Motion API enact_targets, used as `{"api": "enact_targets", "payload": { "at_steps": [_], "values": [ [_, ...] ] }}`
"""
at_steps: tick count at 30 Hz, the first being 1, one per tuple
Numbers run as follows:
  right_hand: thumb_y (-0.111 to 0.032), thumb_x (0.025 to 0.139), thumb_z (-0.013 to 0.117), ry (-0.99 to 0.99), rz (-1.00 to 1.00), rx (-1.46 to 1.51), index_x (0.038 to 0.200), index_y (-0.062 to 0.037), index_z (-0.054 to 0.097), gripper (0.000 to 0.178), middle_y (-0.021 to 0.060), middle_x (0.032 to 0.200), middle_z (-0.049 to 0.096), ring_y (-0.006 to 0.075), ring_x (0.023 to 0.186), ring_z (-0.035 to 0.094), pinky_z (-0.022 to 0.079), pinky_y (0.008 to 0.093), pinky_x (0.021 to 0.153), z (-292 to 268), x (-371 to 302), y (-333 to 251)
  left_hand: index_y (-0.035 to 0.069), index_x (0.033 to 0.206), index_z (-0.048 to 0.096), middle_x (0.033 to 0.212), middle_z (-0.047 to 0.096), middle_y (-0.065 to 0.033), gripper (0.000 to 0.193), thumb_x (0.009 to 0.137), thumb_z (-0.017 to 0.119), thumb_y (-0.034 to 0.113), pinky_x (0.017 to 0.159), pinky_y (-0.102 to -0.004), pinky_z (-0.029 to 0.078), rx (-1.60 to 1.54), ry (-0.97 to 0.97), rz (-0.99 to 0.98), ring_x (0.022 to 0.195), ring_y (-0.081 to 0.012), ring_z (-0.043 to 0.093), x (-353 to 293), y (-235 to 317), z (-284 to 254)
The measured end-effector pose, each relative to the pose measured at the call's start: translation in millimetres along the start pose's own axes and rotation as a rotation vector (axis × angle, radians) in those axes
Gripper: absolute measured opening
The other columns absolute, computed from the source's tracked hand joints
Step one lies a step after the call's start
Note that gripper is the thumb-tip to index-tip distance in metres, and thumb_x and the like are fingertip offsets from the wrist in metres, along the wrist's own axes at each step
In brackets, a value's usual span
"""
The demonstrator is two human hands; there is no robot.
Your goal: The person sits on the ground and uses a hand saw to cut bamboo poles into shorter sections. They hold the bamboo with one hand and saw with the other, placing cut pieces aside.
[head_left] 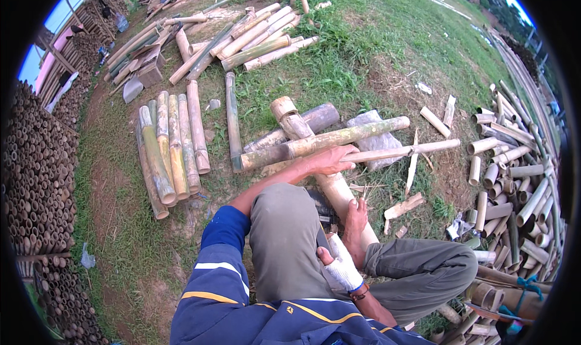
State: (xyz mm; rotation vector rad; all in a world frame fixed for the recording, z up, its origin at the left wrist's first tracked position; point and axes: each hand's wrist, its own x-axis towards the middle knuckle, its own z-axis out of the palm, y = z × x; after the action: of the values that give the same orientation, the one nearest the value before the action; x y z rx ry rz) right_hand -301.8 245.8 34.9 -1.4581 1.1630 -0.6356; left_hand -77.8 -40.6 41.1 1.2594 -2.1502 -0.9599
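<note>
My left hand (331, 160) reaches out ahead of my raised left knee and is closed round a thin bamboo strip (411, 152). The strip stretches to the right. Just beyond it lies a thick bamboo pole (351, 137), crossing a notched bamboo post (290, 120). My right hand (342, 265), in a white fingerless glove, is near my lap, closed on a dark, narrow tool (322, 239). My knee partly hides this tool, so its kind is unclear. A pale bamboo length (336, 193) slants between my legs, with my bare right foot (356, 221) against it.
Cut bamboo poles (175, 145) lie side by side at left, and more (260, 36) are heaped farther ahead. Loose cut pieces (508, 169) form a pile at right. Tall bamboo stacks (39, 169) line the left edge. A grey block (374, 140) sits behind the strip.
</note>
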Motion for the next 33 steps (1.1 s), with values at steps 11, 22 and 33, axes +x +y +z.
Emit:
{"api": "enact_targets", "payload": {
  "at_steps": [11, 22, 33],
  "values": [
    [-0.02, 0.111, 0.07, -0.047, 0.027, 0.283, 0.142, 0.0029, 0.06, 0.04, 0.0068, 0.12, 0.07, 0.0139, 0.106, 0.063, 0.053, 0.0284, 0.093, -8.2, 9.8, -17.7, 0.007, 0.14, 0.068, 0.122, 0.074, -0.0167, 0.037, 0.105, 0.07, 0.015, 0.096, -0.0406, 0.061, -0.196, 0.741, 0.229, 0.112, -0.0294, 0.075, -10.9, 41.6, -49.9],
    [-0.042, 0.111, 0.063, -0.206, 0.001, 0.591, 0.145, -0.0064, 0.055, 0.05, 0.0047, 0.116, 0.066, 0.0167, 0.101, 0.065, 0.053, 0.0299, 0.086, -27.8, 43.3, 31.5, -0.005, 0.136, 0.065, 0.121, 0.078, -0.0204, 0.089, 0.098, 0.065, 0.076, 0.1, -0.054, 0.057, 0.243, 0.78, -0.486, 0.112, -0.0425, 0.075, -114.4, -66.3, -65.0],
    [-0.056, 0.111, 0.04, 0.505, -0.081, -0.519, 0.16, 0.0025, 0.051, 0.078, 0.028, 0.166, 0.05, 0.0475, 0.152, 0.045, 0.032, 0.0505, 0.126, -60.9, 195.3, 216.1, 0.016, 0.127, 0.073, 0.124, 0.077, -0.0158, 0.03, 0.098, 0.067, 0.012, 0.101, -0.0553, 0.05, 0.665, 0.38, -0.618, 0.124, -0.0371, 0.072, -139.9, -80.8, -50.6]
  ]
}}
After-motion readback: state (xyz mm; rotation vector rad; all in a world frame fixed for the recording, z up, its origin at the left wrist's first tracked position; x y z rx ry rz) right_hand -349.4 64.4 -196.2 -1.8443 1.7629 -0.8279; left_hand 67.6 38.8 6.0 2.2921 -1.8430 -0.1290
